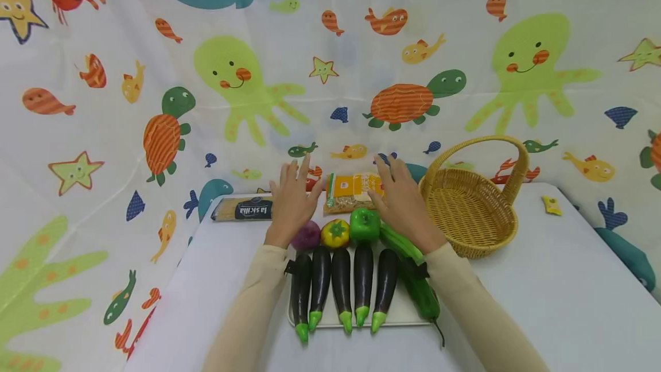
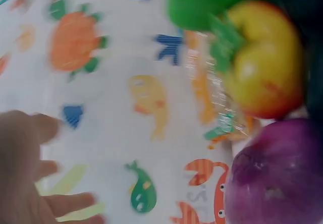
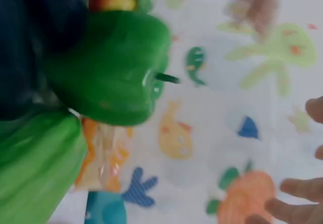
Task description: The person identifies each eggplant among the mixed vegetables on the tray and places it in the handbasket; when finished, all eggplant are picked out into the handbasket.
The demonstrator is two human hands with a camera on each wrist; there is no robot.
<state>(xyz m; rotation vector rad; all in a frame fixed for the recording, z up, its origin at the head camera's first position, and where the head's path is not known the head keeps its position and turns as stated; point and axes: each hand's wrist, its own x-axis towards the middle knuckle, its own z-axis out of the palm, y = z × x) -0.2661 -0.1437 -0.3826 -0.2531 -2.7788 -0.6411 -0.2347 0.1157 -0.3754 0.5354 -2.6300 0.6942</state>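
Observation:
Both hands hang in the air with fingers spread and nothing in them. The left hand (image 1: 293, 202) is above the purple onion (image 1: 306, 235); the right hand (image 1: 405, 202) is over the green cucumber-like vegetable (image 1: 400, 241), beside the green pepper (image 1: 364, 224). A yellow pepper (image 1: 335, 233) sits between onion and green pepper. Several dark eggplants (image 1: 341, 283) lie side by side on a white tray (image 1: 382, 322), with a long green vegetable (image 1: 424, 297) at their right. In the left wrist view the left fingers (image 2: 65, 204) are spread; in the right wrist view the right fingers (image 3: 300, 199) are too.
A pasta packet (image 1: 242, 209) lies at the back left, and an orange bag (image 1: 352, 191) behind the peppers. At the right stands a wicker basket (image 1: 467, 211) with a raised handle. A small yellow packet (image 1: 551, 205) is farther right. A patterned cloth hangs behind the table.

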